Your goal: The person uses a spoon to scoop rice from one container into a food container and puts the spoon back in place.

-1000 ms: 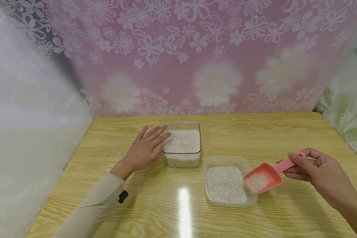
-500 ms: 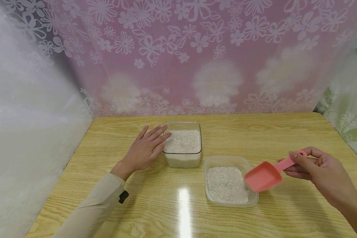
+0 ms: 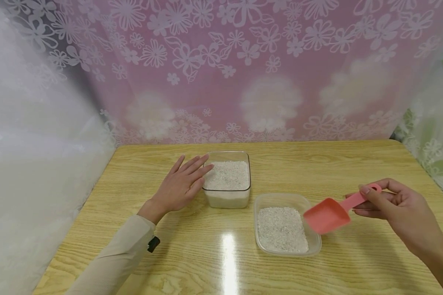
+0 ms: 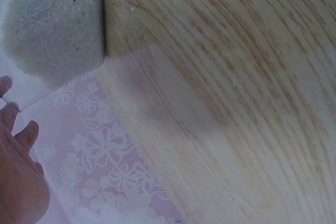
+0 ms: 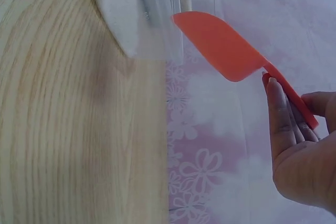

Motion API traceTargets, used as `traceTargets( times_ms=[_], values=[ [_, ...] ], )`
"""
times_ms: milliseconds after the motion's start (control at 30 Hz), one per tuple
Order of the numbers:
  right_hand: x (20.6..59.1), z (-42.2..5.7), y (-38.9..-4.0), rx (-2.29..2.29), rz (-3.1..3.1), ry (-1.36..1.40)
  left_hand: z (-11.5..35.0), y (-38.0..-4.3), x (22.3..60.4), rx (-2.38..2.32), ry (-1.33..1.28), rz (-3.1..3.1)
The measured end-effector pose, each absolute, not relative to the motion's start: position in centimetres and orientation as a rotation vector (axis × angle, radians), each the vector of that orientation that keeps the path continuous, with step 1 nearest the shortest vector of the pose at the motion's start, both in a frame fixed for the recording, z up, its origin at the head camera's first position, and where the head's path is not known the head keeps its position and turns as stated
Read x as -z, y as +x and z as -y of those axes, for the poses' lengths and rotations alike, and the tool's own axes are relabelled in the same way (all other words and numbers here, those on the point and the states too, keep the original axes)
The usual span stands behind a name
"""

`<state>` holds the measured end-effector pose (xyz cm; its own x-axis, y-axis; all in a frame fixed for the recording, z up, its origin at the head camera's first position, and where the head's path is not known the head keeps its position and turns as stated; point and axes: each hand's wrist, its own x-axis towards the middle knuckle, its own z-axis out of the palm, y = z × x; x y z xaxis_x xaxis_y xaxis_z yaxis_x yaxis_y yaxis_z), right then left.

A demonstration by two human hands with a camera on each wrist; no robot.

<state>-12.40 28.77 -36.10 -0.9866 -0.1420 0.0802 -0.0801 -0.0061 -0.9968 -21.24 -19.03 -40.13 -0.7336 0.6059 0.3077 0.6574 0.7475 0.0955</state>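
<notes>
My right hand (image 3: 402, 213) pinches the handle of a pink scoop (image 3: 327, 216) between thumb and fingers. The scoop's bowl, with no rice visible in it, hangs over the right rim of a low clear plastic container (image 3: 312, 246). Rice (image 3: 282, 229) lies in that container. Further back and to the left stands a taller clear square container (image 3: 227, 199), also filled with rice. My left hand (image 3: 179, 184) rests with spread, straight fingers on its left rim. From the right wrist, the scoop (image 5: 220, 45) appears side-on, held by its handle.
Both containers stand on a wood-grain table (image 3: 177, 254), the low one nearer the front and right. A pink flowered curtain (image 3: 214, 82) hangs along the table's back edge. Pale sheeting (image 3: 40, 164) closes in the left side, with a similar sheet on the right.
Rice that lay in the scoop a second ago has gone from it, and the rice in the low container reaches slightly further right. The scoop has tilted and risen slightly. My left hand stays put.
</notes>
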Motion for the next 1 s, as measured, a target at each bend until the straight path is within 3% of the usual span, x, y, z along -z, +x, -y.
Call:
traceTargets(
  times_ms=[467,733,1000],
  values=[
    [34.8,-27.7,-12.6,2.107,-2.379,-0.340,19.0,-21.2,40.0,0.282,-0.995,2.693],
    [34.5,-27.1,-15.2,2.522,-1.773,-0.267,19.0,-21.1,39.8,0.269,-0.994,2.702],
    [33.5,-23.8,-18.3,2.595,-1.446,-0.273,18.9,-21.1,39.7,0.256,-0.998,2.718]
  ],
)
